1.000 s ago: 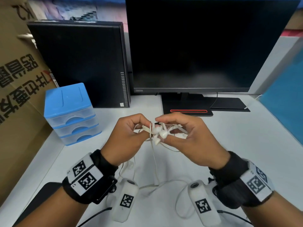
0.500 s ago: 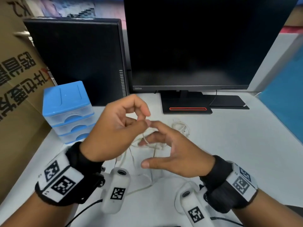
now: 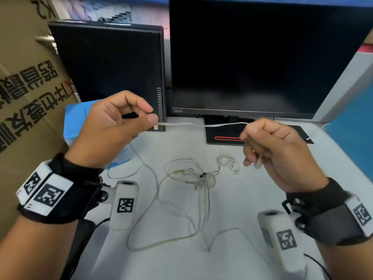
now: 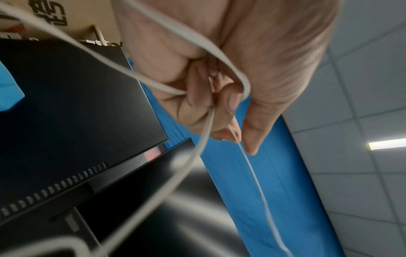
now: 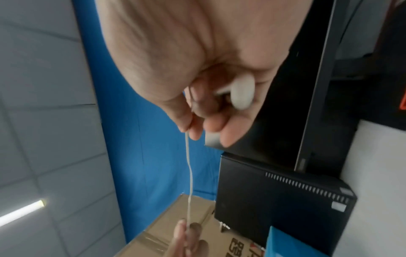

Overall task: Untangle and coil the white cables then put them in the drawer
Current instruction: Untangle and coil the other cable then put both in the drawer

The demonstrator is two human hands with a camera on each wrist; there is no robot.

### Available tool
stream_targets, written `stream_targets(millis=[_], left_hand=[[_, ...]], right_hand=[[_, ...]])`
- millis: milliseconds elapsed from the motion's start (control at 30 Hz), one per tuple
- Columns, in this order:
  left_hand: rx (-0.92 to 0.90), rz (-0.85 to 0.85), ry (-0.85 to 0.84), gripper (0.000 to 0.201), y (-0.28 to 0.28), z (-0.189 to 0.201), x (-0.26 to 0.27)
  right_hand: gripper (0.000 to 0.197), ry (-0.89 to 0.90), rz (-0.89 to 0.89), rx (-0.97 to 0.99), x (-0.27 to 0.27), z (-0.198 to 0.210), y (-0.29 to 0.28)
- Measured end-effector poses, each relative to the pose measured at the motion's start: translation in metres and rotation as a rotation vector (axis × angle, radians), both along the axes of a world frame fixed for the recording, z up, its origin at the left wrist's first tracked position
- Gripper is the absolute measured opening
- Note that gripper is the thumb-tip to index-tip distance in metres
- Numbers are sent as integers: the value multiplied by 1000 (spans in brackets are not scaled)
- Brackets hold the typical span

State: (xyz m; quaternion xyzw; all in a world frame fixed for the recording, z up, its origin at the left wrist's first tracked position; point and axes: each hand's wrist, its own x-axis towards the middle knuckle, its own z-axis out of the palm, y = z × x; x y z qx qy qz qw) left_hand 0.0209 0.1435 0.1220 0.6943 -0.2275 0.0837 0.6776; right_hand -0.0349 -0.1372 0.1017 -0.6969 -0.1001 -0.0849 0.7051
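A white cable [image 3: 201, 124] runs taut in the air between my two hands. My left hand [image 3: 113, 126] pinches it between thumb and forefinger, and more of it loops through that fist [image 4: 222, 97]. My right hand [image 3: 270, 146] pinches the other end, and a white earbud [image 5: 241, 93] sits under its curled fingers. Slack from the cable hangs down to the white desk [image 3: 262, 178]. A tangle of white cables [image 3: 193, 176] lies on the desk below the hands, with a small coiled earphone bundle [image 3: 228, 161] to its right. The blue drawer unit [image 3: 75, 122] stands behind my left hand, mostly hidden.
A black monitor [image 3: 262, 57] and its stand [image 3: 228, 134] fill the back of the desk. A black computer case [image 3: 109, 63] stands to its left. Cardboard boxes [image 3: 24, 87] line the left edge. A blue partition [image 3: 355, 138] borders the right.
Both hands rose and moved apart, drawing one cable taut between them. The rest of the tangle was let go and now lies on the desk.
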Motion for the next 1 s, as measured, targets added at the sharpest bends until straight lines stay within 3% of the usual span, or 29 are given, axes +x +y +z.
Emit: stream_targets(millis=[167, 300, 400, 500, 567, 600, 700, 767, 900, 1000], left_hand=[[-81, -67, -49, 14, -19, 11, -4], [-193, -89, -194, 16, -41, 44, 6], [-232, -69, -283, 16, -52, 65, 17], [-223, 23, -279, 18, -51, 61, 33], [-228, 84, -215, 19, -44, 48, 44], [-221, 105, -165, 19, -40, 39, 48], [-36, 123, -12, 15, -27, 10, 57], [196, 75, 97, 9, -19, -13, 57], [670, 114, 178, 7, -9, -51, 51], [768, 149, 165, 10, -11, -64, 44]], right_hand=[[35, 146, 196, -348, -2, -18, 21], [64, 279, 360, -545, -1, -40, 45], [84, 304, 321, -751, -9, -62, 60], [60, 143, 45, -924, -10, -76, 56], [29, 152, -34, -860, -4, -85, 42], [16, 236, 8, -779, -1, -90, 35], [7, 610, 335, -553, -5, -98, 27], [4, 680, 439, -556, -14, -103, 27], [21, 444, 212, -1007, -29, -106, 13], [29, 457, 109, -1223, -39, -96, -11]])
